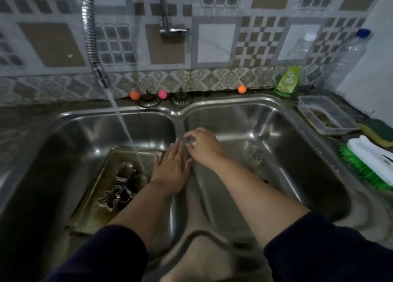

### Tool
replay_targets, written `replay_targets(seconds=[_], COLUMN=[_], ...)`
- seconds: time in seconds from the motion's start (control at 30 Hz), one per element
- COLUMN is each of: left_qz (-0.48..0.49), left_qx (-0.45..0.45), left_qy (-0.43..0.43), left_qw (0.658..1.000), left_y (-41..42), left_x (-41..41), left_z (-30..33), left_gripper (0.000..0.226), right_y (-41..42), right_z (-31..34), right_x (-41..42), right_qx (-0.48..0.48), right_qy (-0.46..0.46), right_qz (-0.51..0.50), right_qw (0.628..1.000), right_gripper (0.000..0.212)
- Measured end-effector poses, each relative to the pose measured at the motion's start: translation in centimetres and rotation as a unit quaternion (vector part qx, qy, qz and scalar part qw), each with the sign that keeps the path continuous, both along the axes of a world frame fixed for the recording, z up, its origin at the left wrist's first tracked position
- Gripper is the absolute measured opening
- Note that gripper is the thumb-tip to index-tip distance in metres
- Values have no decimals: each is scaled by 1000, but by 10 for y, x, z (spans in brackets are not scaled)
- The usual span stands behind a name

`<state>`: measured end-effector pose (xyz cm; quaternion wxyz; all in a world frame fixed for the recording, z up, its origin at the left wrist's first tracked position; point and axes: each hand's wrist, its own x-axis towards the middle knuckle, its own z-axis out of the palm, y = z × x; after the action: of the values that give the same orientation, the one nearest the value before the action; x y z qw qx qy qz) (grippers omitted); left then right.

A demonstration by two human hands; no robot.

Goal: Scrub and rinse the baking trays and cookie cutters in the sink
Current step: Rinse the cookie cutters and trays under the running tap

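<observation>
Over the sink's divider (180, 196), the right hand (202, 147) is pinching a small shiny cutter (190, 141), the left hand (172, 169) is lying flat beside it, and turning it slowly under fingers should clear crevices.

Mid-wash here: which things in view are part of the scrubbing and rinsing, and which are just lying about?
Job:
baking tray in the left basin
cookie cutters on it
small cutter in the right hand
cutter in the right basin
running water
brush
sponge
soap bottle

Lying about:
plastic bottles
clear tub
coloured balls
</observation>
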<state>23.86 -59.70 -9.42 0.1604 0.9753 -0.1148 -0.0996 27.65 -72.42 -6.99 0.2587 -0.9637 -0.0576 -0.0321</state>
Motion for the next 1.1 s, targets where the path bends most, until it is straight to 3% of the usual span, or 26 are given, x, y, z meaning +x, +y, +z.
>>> replay_targets(seconds=[0.13,0.2,0.33,0.5,0.67,0.83,0.97,1.03,1.1], left_qz=[81,97,88,83,98,184,180,219,265], left_qx=[-33,-2,43,29,16,-171,-365,-438,-524], left_qy=[57,72,143,154,116,15,36,62,151], left_qw=[995,993,985,984,988,968,913,869,795], left_y=[62,96,138,154,153,147,136,130,125], left_x=[-1,0,-2,2,6,21,28,29,31], left_z=[0,-4,-19,-44,-46,-31,-20,-17,-15], left_gripper=[67,68,71,62,55,32,27,30,40], right_y=[50,75,119,143,145,139,130,124,119], right_z=[1,-8,-38,-67,-70,-39,-21,-15,-15], right_x=[-10,-14,-18,-19,-8,1,7,5,-1], right_qx=[-10,-4,0,-26,-39,39,121,156,168], right_qy=[-37,-25,145,194,142,-3,-32,-24,-2], right_qz=[36,59,99,10,-55,-25,4,1,1], right_qw=[999,998,984,981,988,999,992,988,986], right_gripper=[29,30,41,42,17,9,5,12,22])
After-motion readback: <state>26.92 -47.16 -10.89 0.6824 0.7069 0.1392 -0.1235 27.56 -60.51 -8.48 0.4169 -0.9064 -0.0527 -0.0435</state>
